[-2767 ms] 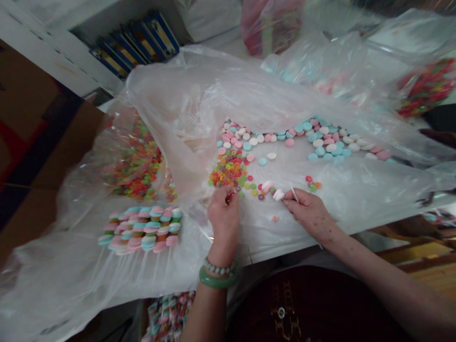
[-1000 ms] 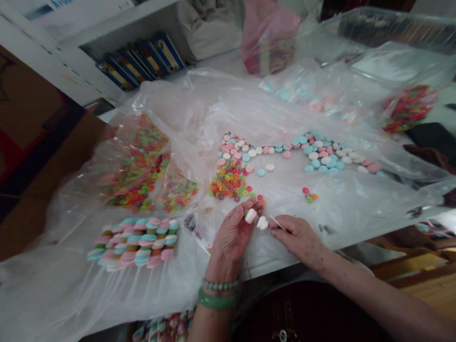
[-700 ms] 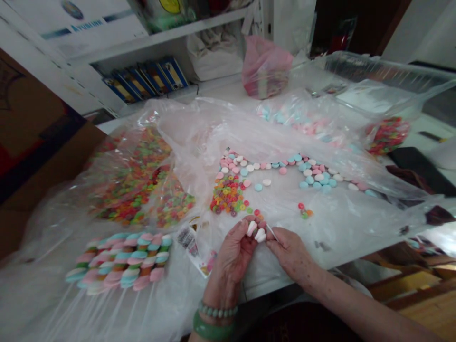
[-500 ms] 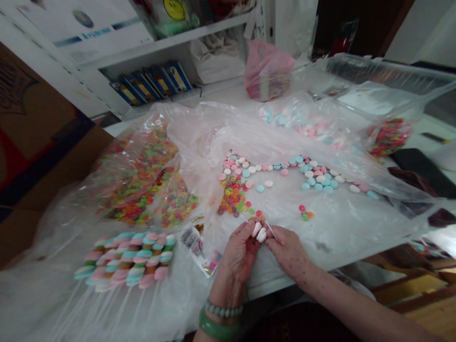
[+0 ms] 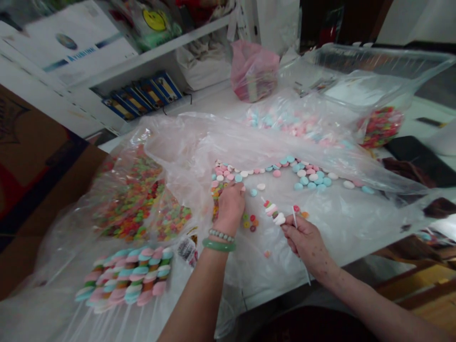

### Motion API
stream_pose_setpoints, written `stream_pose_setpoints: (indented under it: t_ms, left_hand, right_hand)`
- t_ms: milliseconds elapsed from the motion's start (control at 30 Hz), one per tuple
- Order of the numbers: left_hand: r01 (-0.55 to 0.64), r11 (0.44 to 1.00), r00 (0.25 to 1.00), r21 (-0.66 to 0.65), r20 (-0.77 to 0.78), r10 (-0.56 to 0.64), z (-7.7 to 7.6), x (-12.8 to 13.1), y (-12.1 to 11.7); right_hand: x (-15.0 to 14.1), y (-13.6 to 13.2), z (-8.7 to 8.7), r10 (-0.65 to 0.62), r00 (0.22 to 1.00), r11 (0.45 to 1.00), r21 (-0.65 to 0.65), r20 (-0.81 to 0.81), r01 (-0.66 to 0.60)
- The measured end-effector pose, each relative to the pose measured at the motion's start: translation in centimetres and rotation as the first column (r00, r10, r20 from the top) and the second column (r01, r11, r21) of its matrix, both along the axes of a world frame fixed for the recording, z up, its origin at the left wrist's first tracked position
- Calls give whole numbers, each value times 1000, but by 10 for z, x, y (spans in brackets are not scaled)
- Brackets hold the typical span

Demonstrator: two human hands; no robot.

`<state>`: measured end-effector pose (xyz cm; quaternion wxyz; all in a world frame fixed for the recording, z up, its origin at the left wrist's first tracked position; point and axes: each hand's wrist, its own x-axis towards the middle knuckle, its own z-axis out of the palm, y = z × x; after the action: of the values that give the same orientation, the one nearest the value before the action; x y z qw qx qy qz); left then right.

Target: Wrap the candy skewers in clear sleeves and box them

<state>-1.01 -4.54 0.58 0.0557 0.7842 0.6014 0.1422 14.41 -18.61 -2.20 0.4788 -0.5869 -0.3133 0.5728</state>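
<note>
My right hand [image 5: 304, 240] is closed round a candy skewer [image 5: 274, 213] bearing white and pink marshmallows and a red-and-green gummy ring near its tip. A thin white stick [image 5: 295, 218] also passes through these fingers. My left hand [image 5: 231, 204], with a bead bracelet and a green bangle at the wrist, reaches down onto the gummy rings [image 5: 215, 192] beside the flat pastel marshmallows [image 5: 224, 170]. Its fingertips are mostly hidden, so any grip there is unclear. At the lower left lies a row of filled skewers [image 5: 126, 275] with white sticks.
A large clear bag of gummy rings [image 5: 131, 199] lies left, next to a cardboard box [image 5: 39, 190]. Behind are a bag of marshmallows [image 5: 292, 123], a pink bag [image 5: 254, 71] and a clear plastic bin [image 5: 384, 61]. Several loose marshmallows [image 5: 317, 178] lie at right.
My left hand has let go of the skewer and moved up and left to the gummy rings. My right hand, holding the skewer, has moved right, and the view has shifted slightly.
</note>
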Motion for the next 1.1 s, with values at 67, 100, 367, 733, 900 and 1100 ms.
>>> stream_pose_setpoints:
  t_ms: [67, 100, 367, 733, 900, 1100]
  left_hand:
    - [27, 999, 994, 19, -103, -25, -4, 3, 2]
    - [29, 998, 992, 50, -120, -23, -5, 5, 0]
    - [-9, 993, 999, 120, -33, 13, -4, 20, -31]
    - [-10, 991, 913, -136, 403, 65, -11, 6, -26]
    - [-25, 998, 960, -56, 277, 39, -12, 17, -5]
    - [-35, 996, 970, -80, 236, 53, -10, 13, 6]
  right_hand:
    - [1, 0, -1, 8, 1000, 1000, 21, 24, -9]
    - [1, -1, -1, 10, 999, 1000, 29, 31, -11]
    - [3, -1, -6, 14, 998, 998, 57, 61, -17]
    - [4, -1, -4, 11, 998, 997, 69, 63, -16]
    - [3, -2, -6, 6, 999, 997, 70, 37, -8]
    - [3, -2, -8, -4, 1000, 997, 79, 25, 2]
